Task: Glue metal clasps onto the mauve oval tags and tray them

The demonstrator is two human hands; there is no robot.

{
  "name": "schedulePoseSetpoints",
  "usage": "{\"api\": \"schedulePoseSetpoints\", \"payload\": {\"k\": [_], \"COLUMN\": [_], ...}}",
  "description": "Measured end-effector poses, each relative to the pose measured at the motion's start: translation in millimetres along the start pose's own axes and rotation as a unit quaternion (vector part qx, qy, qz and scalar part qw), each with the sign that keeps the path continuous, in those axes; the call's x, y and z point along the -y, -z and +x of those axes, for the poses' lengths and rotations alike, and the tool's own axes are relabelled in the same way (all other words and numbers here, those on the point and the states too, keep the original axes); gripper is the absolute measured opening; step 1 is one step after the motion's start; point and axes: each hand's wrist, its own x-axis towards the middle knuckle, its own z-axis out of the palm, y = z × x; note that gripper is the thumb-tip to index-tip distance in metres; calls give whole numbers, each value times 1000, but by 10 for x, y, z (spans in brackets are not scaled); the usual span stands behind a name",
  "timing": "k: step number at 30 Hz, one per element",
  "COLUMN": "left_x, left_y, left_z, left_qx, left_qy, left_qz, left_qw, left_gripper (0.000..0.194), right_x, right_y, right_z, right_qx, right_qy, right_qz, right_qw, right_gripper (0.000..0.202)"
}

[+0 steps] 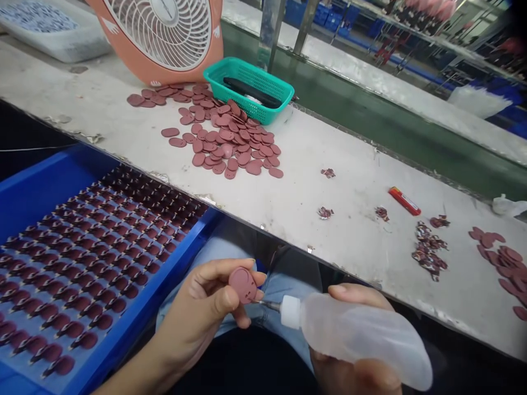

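Between the thumb and fingers of my left hand [218, 296] is a reddish-brown oval piece [242, 285] with small holes in it. My right hand [358, 351] is wrapped round a translucent squeeze bottle [362, 334] with a white cap. The bottle's thin metal nozzle [268, 304] points left, its tip at the lower edge of the oval piece. Beyond my hands, a heap of similar oval pieces [226, 134] lies on the pale table [288, 219]. Small dark figured parts [429, 251] lie in a cluster further right.
At left, a blue tray [193, 233] holds rows of assembled pieces. An orange fan [214, 38] and a green basket [284, 90] with a black object stand at the back. A red packet [404, 201] and more oval pieces [506, 266] lie at right. The table edge runs above my hands.
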Motion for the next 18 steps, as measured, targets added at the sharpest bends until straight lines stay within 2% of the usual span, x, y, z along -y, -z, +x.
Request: {"api": "schedulePoseSetpoints", "payload": {"k": [2, 6, 8, 11, 14, 18], "left_x": [3, 21, 30, 33, 26, 12], "left_y": [6, 41, 59, 73, 78, 77], "left_z": [2, 14, 22, 25, 17, 0], "left_qx": [-2, -12, 0, 4, -15, 3], "left_qy": [-2, 4, 7, 4, -3, 0], "left_qz": [3, 9, 9, 10, 7, 8], "left_qw": [1000, 1000, 1000, 1000, 1000, 1000], "left_gripper": [32, 30, 27, 25, 26, 26], "right_x": [30, 119, 144, 158, 183, 218], "right_y": [-40, -32, 6, 42, 21, -38], "right_z": [18, -2, -25, -40, -33, -37], "right_qx": [-2, 25, 32, 33, 22, 19], "right_qy": [1, -82, -103, -105, -103, -108], "right_qz": [17, 8, 1, -4, -9, -10], "right_qw": [1000, 996, 994, 994, 994, 994], "right_gripper": [39, 41, 42, 42, 39, 38]}}
